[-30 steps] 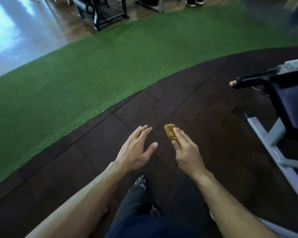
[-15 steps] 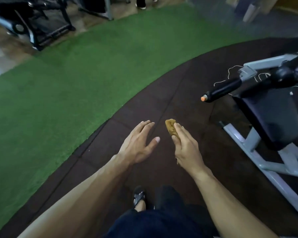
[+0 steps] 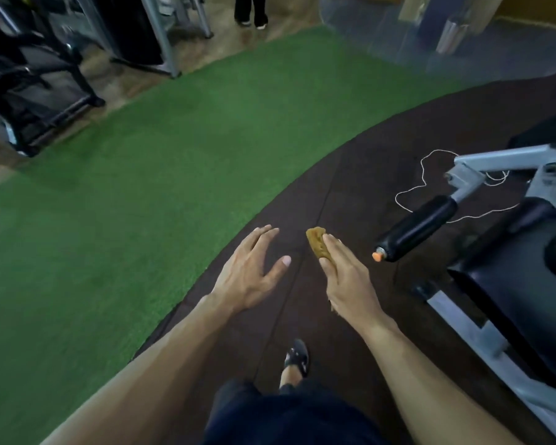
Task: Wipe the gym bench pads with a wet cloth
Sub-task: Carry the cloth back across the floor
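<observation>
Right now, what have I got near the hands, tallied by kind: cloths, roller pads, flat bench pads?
Cloths: 1, the brown cloth held in the right hand
Roller pads: 1, the black roller pad
Flat bench pads: 1, the black seat pad
Total: 3

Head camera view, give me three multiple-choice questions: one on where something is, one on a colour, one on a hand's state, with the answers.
1. Where is the black cylindrical roller pad relative to the right hand?
A. to its right
B. to its left
C. under it

2. What colour is the small crumpled cloth?
A. white
B. yellow-brown
C. blue

3. What is the left hand doing?
A. gripping the cloth
B. pressing the pad
C. open, holding nothing

Answers: 1 A, the pad lies right of the hand, apart from it. 2 B, it shows mustard between the fingers. 3 C, its fingers are spread over the floor.
</observation>
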### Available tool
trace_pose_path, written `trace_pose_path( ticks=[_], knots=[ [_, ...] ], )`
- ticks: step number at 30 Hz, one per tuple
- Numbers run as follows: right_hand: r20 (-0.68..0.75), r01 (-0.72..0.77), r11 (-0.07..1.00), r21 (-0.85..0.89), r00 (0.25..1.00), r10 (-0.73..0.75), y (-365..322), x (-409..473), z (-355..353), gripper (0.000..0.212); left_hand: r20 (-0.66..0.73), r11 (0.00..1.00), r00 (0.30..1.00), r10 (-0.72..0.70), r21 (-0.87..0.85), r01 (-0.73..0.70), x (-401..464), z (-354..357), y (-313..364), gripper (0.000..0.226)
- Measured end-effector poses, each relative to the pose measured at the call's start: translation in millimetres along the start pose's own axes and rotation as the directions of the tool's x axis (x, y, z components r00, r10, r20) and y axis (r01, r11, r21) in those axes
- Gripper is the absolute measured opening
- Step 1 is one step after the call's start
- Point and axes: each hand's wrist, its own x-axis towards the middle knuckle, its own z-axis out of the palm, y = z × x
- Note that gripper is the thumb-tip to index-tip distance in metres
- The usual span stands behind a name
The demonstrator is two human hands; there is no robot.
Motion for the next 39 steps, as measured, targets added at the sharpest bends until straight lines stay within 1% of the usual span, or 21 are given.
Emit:
trace_pose_path(
  ticks=[3,5,7,12,14,18,22,27,30,33,35,37,39],
  knots=[
    [0.02,-0.012,1.0,-0.002,1.0,0.012,6,72,-17,0.046,0.0,1.0,1.0,-0.007,-0.014,0.007,74,-8,2,0.063],
    [0.0,0.0,1.0,-0.009,1.0,0.0,14,122,-24,0.046,0.013,1.0,1.0,-0.008,-0.025,0.009,125,-10,-1,0.062],
    [-0.015,-0.021,1.0,-0.011,1.0,0.021,25,171,-30,0.045,0.012,0.999,1.0,-0.003,-0.035,0.004,176,-10,-7,0.064],
    [-0.082,-0.042,0.999,-0.017,0.996,0.041,50,298,-38,0.045,0.05,0.996,0.996,0.076,-0.041,-0.074,322,-9,-22,0.066],
    [-0.103,-0.088,0.996,0.004,0.991,0.088,56,347,-44,0.044,0.07,0.994,0.992,0.109,-0.038,-0.106,383,-12,-25,0.068],
    [-0.182,-0.097,0.995,-0.024,0.979,0.091,68,446,-68,0.044,0.129,0.979,0.971,0.202,-0.034,-0.199,499,-23,-18,0.066],
    [-0.242,-0.14,0.99,-0.006,0.961,0.134,86,532,-91,0.044,0.176,0.972,0.956,0.234,-0.036,-0.231,600,-24,-10,0.064],
    [-0.271,-0.182,0.983,0.018,0.946,0.18,136,641,-115,0.044,0.208,0.964,0.942,0.262,-0.001,-0.268,729,-10,-1,0.063],
    [-0.285,-0.172,0.985,0.018,0.943,0.17,175,712,-137,0.044,0.212,0.96,0.939,0.27,0.014,-0.279,810,5,10,0.063],
    [-0.253,-0.197,0.98,0.04,0.946,0.2,209,778,-168,0.044,0.231,0.971,0.947,0.225,0.031,-0.238,881,17,24,0.064],
    [-0.251,-0.172,0.985,0.019,0.953,0.171,227,822,-194,0.044,0.241,0.97,0.944,0.225,0.034,-0.24,929,22,39,0.064],
    [-0.239,-0.183,0.983,0.014,0.954,0.181,247,865,-218,0.044,0.212,0.971,0.951,0.223,0.032,-0.235,978,27,51,0.063],
    [-0.232,-0.192,0.981,-0.002,0.955,0.186,261,897,-238,0.044,0.221,0.973,0.95,0.22,0.024,-0.231,1016,33,61,0.064]
  ],
)
